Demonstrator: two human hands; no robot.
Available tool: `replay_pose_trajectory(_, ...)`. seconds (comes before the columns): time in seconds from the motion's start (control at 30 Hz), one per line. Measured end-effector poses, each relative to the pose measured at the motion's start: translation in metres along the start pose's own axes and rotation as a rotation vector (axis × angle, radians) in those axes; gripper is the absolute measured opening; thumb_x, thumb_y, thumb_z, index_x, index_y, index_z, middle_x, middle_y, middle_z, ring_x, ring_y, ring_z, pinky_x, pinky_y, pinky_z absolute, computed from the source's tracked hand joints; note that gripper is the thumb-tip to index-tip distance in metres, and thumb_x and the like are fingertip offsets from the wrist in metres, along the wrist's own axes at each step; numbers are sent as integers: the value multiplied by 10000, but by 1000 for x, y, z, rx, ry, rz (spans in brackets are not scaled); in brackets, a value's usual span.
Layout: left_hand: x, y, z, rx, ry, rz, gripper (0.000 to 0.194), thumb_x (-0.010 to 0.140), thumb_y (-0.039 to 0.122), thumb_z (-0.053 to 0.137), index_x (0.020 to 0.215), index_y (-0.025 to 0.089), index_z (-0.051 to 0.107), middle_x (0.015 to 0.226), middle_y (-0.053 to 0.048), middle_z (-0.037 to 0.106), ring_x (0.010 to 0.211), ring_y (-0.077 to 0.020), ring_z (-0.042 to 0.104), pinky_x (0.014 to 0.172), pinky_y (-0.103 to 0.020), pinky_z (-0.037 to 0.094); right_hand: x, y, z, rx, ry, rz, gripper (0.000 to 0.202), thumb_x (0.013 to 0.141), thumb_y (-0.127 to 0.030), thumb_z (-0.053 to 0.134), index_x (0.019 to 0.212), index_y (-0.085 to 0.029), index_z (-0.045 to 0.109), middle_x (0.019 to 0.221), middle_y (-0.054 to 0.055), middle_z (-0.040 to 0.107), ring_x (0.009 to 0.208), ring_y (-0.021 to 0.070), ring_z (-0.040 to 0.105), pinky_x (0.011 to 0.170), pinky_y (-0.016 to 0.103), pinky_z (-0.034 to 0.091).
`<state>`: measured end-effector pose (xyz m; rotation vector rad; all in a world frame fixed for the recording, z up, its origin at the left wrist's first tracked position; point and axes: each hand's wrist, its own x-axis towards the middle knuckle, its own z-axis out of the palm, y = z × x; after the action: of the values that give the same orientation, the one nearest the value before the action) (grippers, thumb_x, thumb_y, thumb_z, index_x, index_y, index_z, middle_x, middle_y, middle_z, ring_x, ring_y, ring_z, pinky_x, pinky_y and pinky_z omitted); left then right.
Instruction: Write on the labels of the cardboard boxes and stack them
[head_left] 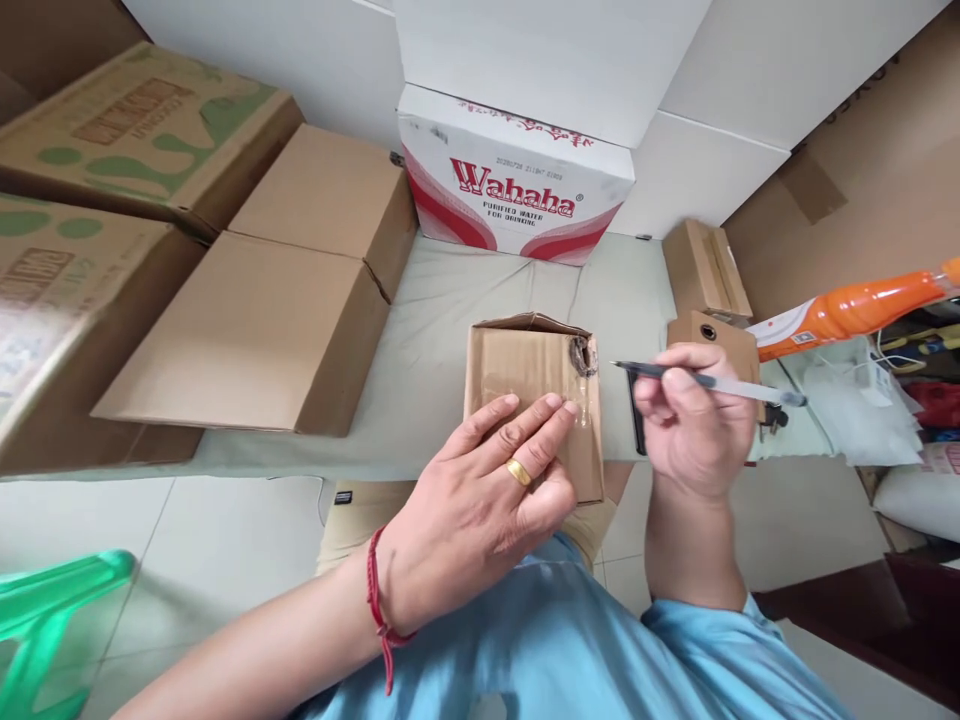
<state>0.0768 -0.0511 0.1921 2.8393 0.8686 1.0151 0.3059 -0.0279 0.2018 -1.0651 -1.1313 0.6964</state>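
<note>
A small cardboard box [525,360] stands at the front edge of the cloth-covered table, with a dark, torn-looking hole near its far right corner. My left hand [495,480] lies on top of it, fingers stretched out flat; a gold ring and a red wrist cord show on it. My right hand [697,425] is raised just right of the box, fingers pinched round a pen [731,387]. The pen's tip points left, toward the hole, and is apart from the cardboard. Behind my right hand, a flat black object [637,420] is partly hidden.
Several cardboard boxes [247,320] stand on the left. A white and red Wahaha box [517,185] leans at the back wall. On the right are small cartons [705,270], an orange bottle-shaped object [862,305] and clear plastic bags [855,400]. A green plastic stool [67,600] stands lower left.
</note>
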Motion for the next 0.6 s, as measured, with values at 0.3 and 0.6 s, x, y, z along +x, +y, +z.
replay_pose_trajectory(0.3,-11,20,2,-34,41,-54,37,1002,180,672,1016,203,698,1526,-117,710,1465,-250,649,1408,-426,245,-20,1,40,-503,117,-325,137,1046,-319,602,958,-246,676,611,-70,494,515,126,497,506,264,433)
replay_pose_trajectory(0.6,-15,22,3,-37,39,-56,19,1005,218,695,1022,213,702,1559,-114,686,1505,-246,613,1414,-435,238,-22,1,43,-549,97,-375,90,1048,-279,611,1005,-241,680,616,-77,501,520,117,505,522,263,446)
